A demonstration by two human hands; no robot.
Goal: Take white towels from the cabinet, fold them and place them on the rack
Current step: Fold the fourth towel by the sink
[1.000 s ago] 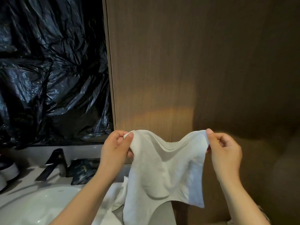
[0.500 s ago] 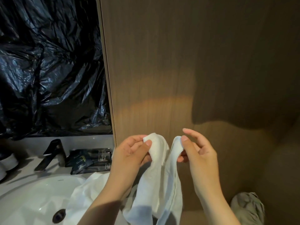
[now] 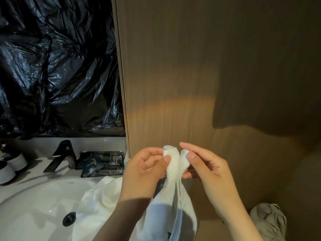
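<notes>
Hands are meeting in front of the wooden cabinet panel [image 3: 199, 75], both pinching the top of one white towel [image 3: 171, 197]. The left hand [image 3: 145, 169] is closing thumb and forefinger on a folded-over corner of terry cloth, and the right hand [image 3: 206, 169] is pinching the neighbouring corner the same way, with its remaining fingers curling loosely. The two corners are sitting almost side by side, nearly touching, so the towel is hanging doubled lengthwise below the hands, its lower part dropping out of view at the bottom edge.

Just to the left, a second piece of white cloth [image 3: 97, 202] is lying draped over the rim of the white washbasin [image 3: 34, 206], reaching down toward the dark drain [image 3: 69, 218]. A black faucet [image 3: 60, 156] is standing behind the basin, and black sachets [image 3: 100, 163] are lying on the counter next to it. Two white cups [image 3: 12, 166] are sitting at the far left edge. Crumpled black plastic sheeting [image 3: 55, 66] is covering the wall above the counter. A grey bundle of fabric [image 3: 267, 221] is showing low at the right, beside the person's right forearm.
</notes>
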